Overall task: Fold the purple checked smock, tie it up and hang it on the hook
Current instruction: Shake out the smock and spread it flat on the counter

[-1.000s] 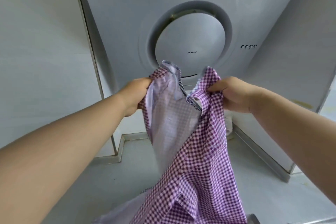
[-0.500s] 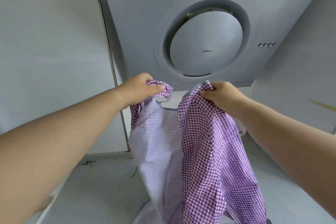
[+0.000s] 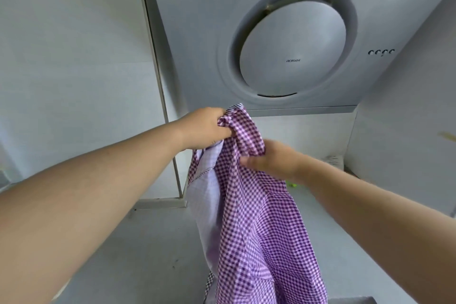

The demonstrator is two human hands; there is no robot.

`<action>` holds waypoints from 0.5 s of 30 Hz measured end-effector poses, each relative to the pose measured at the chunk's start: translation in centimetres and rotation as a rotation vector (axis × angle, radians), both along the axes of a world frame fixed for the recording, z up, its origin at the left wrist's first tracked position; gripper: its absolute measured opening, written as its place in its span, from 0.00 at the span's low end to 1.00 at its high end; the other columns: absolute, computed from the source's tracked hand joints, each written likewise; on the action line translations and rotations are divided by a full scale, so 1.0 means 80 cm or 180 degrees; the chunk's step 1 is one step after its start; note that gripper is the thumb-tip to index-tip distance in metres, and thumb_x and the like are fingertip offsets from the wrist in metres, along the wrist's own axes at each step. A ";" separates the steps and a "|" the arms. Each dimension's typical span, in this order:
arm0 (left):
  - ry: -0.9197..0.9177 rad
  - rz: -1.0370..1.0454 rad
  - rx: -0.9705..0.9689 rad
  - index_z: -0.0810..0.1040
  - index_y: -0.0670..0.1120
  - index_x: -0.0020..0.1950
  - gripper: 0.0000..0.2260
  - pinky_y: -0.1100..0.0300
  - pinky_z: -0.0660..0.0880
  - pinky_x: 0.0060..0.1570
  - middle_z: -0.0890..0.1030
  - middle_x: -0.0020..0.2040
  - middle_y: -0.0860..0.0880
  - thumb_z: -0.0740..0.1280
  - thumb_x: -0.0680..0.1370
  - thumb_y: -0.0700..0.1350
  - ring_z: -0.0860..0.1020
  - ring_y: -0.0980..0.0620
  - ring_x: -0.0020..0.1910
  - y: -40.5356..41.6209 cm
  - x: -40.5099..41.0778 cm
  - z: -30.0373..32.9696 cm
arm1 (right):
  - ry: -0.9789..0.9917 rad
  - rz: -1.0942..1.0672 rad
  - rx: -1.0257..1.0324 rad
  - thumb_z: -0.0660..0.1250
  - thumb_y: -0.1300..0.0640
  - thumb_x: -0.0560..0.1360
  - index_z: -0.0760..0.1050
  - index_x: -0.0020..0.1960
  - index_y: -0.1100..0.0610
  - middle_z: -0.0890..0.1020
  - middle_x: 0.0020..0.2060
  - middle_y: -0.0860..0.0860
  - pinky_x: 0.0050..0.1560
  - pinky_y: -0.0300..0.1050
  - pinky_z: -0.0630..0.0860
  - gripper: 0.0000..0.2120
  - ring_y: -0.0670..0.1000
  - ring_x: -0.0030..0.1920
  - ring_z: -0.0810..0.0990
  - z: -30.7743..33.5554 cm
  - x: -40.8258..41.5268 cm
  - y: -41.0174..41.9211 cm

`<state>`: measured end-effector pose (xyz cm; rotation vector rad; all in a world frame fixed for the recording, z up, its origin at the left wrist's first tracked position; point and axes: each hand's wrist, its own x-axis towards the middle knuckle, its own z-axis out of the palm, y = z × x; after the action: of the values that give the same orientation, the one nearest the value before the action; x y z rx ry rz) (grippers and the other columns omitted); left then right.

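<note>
**Smock held up by its top edge, both hands bunched close**

The purple checked smock (image 3: 259,217) hangs in the air in front of the range hood (image 3: 291,39), its long axis running straight down from the two hands and out of view at the bottom, above the pale bench (image 3: 138,249). The left hand (image 3: 206,129) is the higher and farther one; its fingers are clenched round a gathered knot of the top edge. The right hand (image 3: 269,159) sits just below and to the right, nearer the camera, its fingers curled into the cloth so that a fold rides over the knuckles. The two grips are almost touching, so the cloth between them is bunched, not spread.

The checked outer face shows on the right; the paler inner face with a stitched hem shows on the left, under the left hand. The fabric looks thin and limp. No hook is visible, and folding looks barely begun; the next move likely needs the hands drawn apart along the top edge.
</note>
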<state>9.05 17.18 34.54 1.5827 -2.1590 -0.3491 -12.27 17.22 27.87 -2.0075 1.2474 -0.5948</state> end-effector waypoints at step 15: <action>-0.0301 0.0104 0.0301 0.82 0.54 0.62 0.10 0.55 0.78 0.58 0.84 0.56 0.55 0.69 0.82 0.54 0.82 0.53 0.54 -0.025 0.031 -0.053 | 0.2669 -0.0802 -0.0569 0.71 0.51 0.79 0.74 0.72 0.54 0.81 0.65 0.50 0.64 0.51 0.78 0.23 0.54 0.59 0.82 -0.024 -0.119 -0.072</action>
<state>11.52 15.19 30.26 1.7165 -2.2136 -0.3782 -21.80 11.43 25.98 -2.3596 2.0066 0.0722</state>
